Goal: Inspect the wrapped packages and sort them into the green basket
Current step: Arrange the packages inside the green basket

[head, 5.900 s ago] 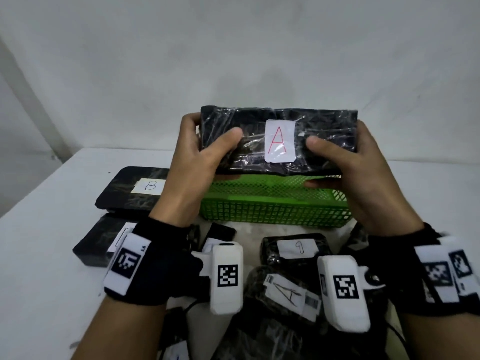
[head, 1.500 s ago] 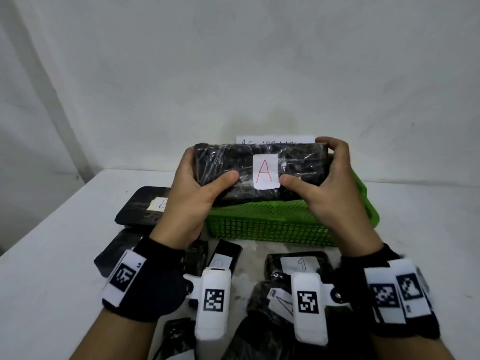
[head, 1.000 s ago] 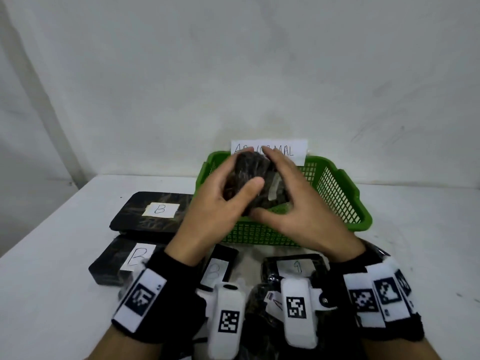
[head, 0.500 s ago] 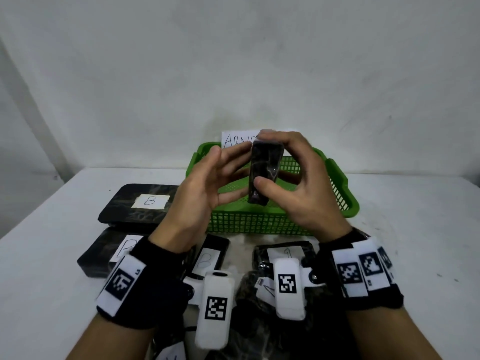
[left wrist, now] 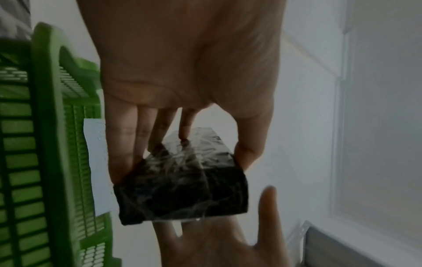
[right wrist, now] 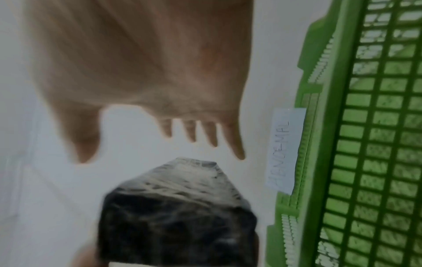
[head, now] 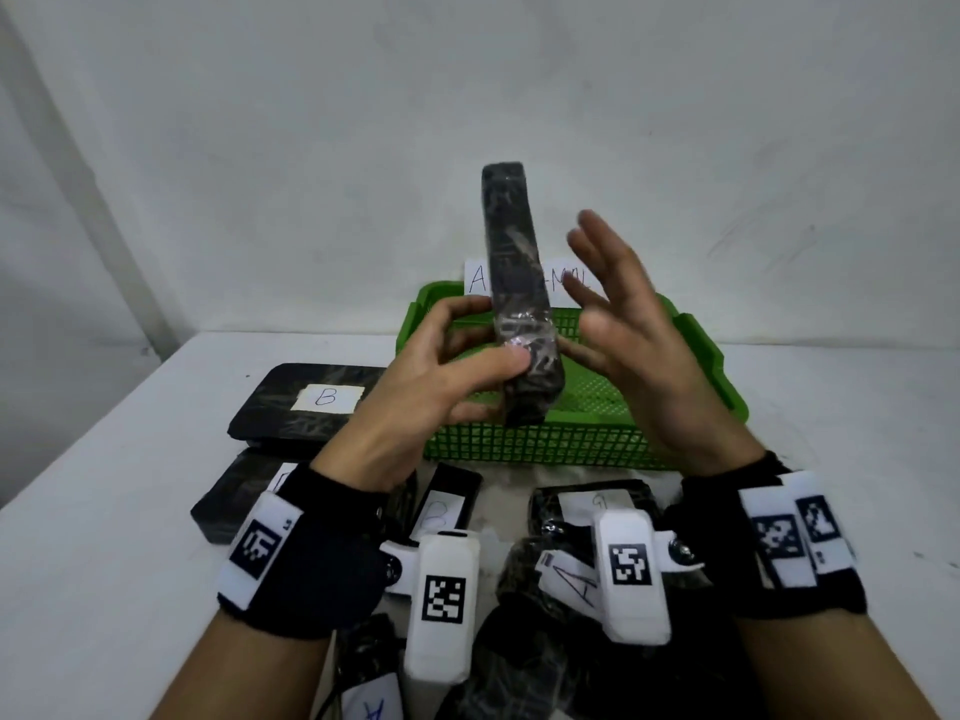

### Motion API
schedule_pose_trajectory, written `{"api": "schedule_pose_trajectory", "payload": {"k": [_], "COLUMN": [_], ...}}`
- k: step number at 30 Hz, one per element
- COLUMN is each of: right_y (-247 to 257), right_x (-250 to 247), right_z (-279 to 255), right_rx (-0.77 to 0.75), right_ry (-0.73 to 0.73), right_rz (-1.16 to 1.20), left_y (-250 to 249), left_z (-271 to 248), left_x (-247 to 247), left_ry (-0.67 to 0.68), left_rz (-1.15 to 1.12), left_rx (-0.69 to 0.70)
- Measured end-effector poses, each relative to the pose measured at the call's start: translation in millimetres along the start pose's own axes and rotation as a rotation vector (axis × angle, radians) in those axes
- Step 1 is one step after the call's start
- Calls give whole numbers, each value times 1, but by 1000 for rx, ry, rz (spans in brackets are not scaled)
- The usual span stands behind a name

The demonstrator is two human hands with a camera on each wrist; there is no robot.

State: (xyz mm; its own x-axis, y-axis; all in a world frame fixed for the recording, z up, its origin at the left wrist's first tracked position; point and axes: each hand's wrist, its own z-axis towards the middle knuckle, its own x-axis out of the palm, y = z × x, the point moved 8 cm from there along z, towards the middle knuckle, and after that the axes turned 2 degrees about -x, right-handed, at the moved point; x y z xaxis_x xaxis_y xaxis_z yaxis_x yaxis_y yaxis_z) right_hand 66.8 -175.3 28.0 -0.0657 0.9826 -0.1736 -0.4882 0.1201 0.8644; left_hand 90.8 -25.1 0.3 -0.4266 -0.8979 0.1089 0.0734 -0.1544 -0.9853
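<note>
Both hands raised — left hand pinching thumb against fingers, right hand loosely splayed.

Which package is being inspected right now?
Start at the green basket against the wall. Above its near edge, the left hand grips a black wrapped package by its lower end. Unlike the packages lying flat, it stands upright, showing no letter label.

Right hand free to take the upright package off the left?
Probably yes. The right hand is open beside the wrapped package, fingers spread, nothing between them; the left hand grips only its lower end.
</note>
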Motion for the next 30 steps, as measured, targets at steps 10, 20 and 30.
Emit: {"api": "schedule_pose_trajectory", "payload": {"k": [10,20,30], "right_y": [-22,-21,-12], "right_x": [-14,-17,-11], "right_z": [4,2,4], "right_rx": [193,201,163], "right_ry": [-213,-268,-62], "right_rz": [263,278,179], "left_y": [5,7,0], "left_z": [-3,-2,-4], "left_x": [28,26,21], "left_ry": [187,214,210], "left_rz": [54,72,183], "left_rx": [59,54,117]}}
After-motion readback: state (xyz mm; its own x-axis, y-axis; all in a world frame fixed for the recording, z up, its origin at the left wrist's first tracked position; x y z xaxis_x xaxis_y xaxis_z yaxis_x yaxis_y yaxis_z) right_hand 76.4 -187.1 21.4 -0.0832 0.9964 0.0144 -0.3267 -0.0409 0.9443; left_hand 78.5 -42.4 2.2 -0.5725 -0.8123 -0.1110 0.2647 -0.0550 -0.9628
